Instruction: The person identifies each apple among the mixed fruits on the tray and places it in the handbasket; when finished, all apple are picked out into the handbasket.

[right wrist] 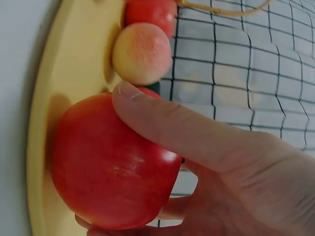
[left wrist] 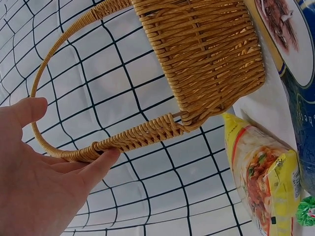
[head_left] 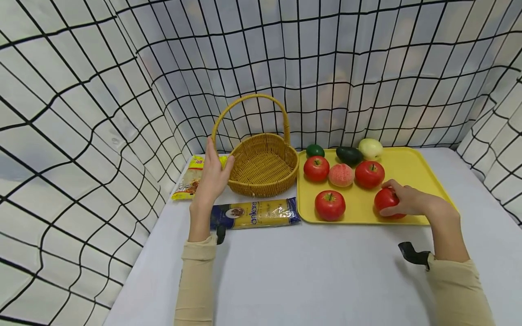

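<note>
A wicker basket (head_left: 261, 189) with a tall arched handle (left wrist: 135, 140) stands at the back. My left hand (head_left: 213, 176) rests its nearly straight fingers against the left side of that handle, thumb held apart. On the right part of a yellow tray (head_left: 412, 172), my right hand (head_left: 412, 200) grips a red tomato (right wrist: 113, 162) between thumb and fingers. The tomato sits low, at the tray's surface. Other tomatoes are on the tray: one at front left (head_left: 330, 205), one behind it (head_left: 316, 169), and one near my right hand (head_left: 369, 174).
A pinkish peach (head_left: 341, 175), a dark green avocado (head_left: 349, 155), a smaller green item (head_left: 315, 151) and a pale round one (head_left: 370, 148) share the tray. A pasta packet (head_left: 261, 213) lies before the basket, a yellow food packet (head_left: 190, 179) left. Black netting (head_left: 318, 68) surrounds the table.
</note>
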Motion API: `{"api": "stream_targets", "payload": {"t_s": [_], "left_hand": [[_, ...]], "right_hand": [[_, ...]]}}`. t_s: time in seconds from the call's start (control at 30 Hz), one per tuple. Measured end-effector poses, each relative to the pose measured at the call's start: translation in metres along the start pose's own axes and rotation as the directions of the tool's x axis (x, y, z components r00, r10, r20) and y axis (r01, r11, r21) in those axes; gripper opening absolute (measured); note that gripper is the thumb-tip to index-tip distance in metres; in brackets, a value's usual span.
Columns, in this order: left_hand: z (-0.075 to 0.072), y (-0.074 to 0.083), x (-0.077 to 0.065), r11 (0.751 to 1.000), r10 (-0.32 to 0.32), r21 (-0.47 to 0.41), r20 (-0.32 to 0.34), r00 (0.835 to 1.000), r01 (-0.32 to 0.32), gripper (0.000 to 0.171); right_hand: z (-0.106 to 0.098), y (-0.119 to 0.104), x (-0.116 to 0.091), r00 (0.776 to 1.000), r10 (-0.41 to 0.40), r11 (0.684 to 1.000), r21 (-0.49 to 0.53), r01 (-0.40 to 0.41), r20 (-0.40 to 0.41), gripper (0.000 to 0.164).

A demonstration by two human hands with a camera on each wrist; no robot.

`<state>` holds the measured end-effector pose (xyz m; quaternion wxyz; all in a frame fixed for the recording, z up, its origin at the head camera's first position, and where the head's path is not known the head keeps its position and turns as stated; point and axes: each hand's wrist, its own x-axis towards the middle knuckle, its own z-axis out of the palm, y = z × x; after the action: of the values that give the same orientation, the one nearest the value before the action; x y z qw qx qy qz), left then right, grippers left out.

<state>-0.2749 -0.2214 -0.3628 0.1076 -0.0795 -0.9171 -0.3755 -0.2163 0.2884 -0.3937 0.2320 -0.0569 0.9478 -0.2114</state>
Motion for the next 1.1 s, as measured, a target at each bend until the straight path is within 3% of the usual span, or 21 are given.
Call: {"api": "stream_targets", "payload": {"t_s": [0.27,0.63,0.83,1.1], "left_hand": [[0.000,0.000,0.001,1.000,-0.002,0.015,0.002,1.000,0.002,0.087],[0.000,0.001,0.002,1.000,-0.010,0.016,0.004,1.000,0.010,0.086],[-0.003,0.003,0.004,1.000,-0.003,0.021,0.001,1.000,0.003,0.086],[-0.001,0.003,0.000,0.999,-0.029,0.019,0.007,1.000,0.029,0.086]], "right_hand": [[-0.008,0.009,-0.014,0.992,-0.053,0.997,0.050,0.059,-0.113,0.091],[-0.014,0.002,-0.016,0.978,-0.106,0.992,0.051,0.117,-0.180,0.092],[-0.014,-0.007,-0.018,0.949,-0.136,0.983,0.078,0.164,-0.283,0.093],[-0.014,-0.033,-0.013,0.894,-0.182,0.973,0.056,0.224,-0.409,0.088]]}}
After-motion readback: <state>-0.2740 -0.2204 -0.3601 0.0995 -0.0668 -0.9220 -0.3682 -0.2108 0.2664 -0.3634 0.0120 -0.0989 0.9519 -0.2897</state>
